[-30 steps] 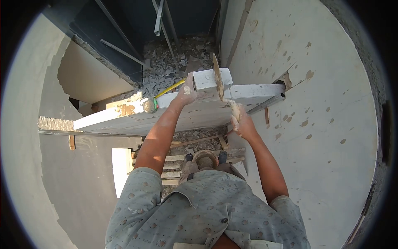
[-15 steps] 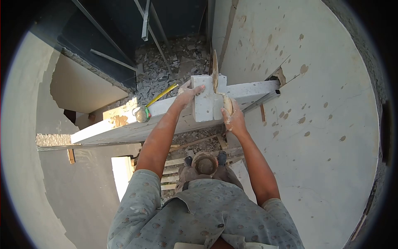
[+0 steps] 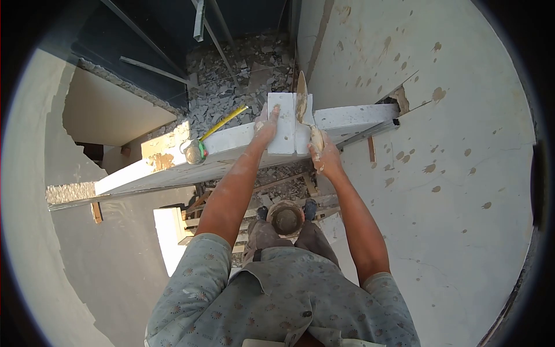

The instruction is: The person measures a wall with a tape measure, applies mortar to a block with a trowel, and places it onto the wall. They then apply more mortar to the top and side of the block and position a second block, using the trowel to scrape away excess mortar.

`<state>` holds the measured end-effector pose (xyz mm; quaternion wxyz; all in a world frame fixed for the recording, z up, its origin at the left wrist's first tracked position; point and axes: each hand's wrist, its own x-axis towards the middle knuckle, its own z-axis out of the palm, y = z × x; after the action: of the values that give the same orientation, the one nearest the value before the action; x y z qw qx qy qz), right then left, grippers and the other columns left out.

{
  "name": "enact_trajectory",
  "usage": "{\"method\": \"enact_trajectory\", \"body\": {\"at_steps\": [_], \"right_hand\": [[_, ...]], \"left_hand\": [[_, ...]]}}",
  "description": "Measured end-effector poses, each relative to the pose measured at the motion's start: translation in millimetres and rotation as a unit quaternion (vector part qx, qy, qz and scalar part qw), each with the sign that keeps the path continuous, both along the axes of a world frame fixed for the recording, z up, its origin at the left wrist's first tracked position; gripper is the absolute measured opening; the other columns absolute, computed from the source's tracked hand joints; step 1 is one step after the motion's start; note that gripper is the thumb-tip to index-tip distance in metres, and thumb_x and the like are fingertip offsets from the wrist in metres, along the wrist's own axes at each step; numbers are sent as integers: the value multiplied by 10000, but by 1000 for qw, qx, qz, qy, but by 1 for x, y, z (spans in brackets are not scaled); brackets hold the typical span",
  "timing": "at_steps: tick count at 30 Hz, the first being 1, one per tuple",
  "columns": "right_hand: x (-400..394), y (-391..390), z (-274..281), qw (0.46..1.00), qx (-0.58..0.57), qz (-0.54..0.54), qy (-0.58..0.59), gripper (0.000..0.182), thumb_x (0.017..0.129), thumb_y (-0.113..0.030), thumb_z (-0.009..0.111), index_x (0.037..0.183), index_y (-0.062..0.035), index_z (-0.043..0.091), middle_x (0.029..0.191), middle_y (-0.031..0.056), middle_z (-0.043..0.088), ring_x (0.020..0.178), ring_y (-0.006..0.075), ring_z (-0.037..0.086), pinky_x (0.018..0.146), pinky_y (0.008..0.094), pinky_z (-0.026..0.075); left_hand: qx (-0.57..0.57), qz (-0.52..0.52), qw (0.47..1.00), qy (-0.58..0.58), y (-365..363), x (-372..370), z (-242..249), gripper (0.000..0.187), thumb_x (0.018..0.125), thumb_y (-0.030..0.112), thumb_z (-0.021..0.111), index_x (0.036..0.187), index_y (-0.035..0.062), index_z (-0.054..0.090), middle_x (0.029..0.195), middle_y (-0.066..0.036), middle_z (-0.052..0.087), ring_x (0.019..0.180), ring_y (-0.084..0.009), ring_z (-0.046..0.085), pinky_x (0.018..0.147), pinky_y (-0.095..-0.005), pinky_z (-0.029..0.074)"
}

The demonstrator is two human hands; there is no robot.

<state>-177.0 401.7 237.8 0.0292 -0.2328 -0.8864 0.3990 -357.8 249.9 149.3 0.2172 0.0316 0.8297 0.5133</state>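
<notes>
A white building block (image 3: 281,137), with a line running along its length, is held across the top of a low white block wall (image 3: 234,139). My left hand (image 3: 266,126) grips its left side, thumb over the top face. On the other side, my right hand (image 3: 328,159) is closed round the handle of a mortar-smeared trowel (image 3: 302,98). The trowel's blade stands edge-up along the block and points away from me. The right hand's fingers are right at the block's near right corner, and its palm side is hidden.
A tape measure (image 3: 193,151) with its yellow blade out rests on the wall at left. A bucket of mortar (image 3: 286,220) stands between my feet, near wooden slats. Rubble (image 3: 228,87) and metal profiles (image 3: 199,23) lie beyond the wall. A mortar-spotted wall (image 3: 451,168) rises at right.
The block and both hands have moved slightly away from my body relative to the low wall. The view has shifted a little, showing more of the bucket. Both grips stay the same.
</notes>
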Motion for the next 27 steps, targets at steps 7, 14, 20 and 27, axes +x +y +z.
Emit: {"method": "enact_trajectory", "body": {"at_steps": [7, 14, 20, 27], "right_hand": [[-3, -38, 96, 971, -26, -52, 234, 605, 933, -175, 647, 1455, 1, 396, 1241, 274, 602, 1154, 427, 596, 1026, 425, 446], [-13, -25, 102, 999, -17, -8, 47, 604, 950, -144, 604, 1478, -3, 347, 1258, 272, 595, 1149, 409, 605, 987, 430, 467], [10, -45, 82, 994, -48, -80, 61, 539, 946, -156, 629, 1413, 26, 430, 1210, 247, 621, 1100, 364, 592, 976, 404, 460], [13, -40, 139, 990, -32, -54, 123, 597, 961, -187, 617, 1459, 4, 350, 1243, 296, 587, 1128, 419, 597, 938, 424, 479]], "left_hand": [[-14, -5, 999, -35, 0, 6, 16, 821, 956, 692, 424, 1592, 198, 269, 1503, -343, 360, 1401, -506, 348, 1160, -554, 283], [9, -15, 999, -39, -2, 8, 7, 798, 962, 665, 440, 1583, 186, 293, 1473, -340, 406, 1390, -498, 373, 1150, -539, 308], [1, 0, 999, -33, 3, 5, 8, 797, 957, 662, 453, 1578, 184, 308, 1436, -325, 464, 1359, -476, 424, 1135, -524, 334], [30, -1, 999, -22, 5, 0, -5, 783, 956, 674, 444, 1582, 228, 298, 1459, -319, 432, 1365, -476, 412, 1137, -530, 330]]}}
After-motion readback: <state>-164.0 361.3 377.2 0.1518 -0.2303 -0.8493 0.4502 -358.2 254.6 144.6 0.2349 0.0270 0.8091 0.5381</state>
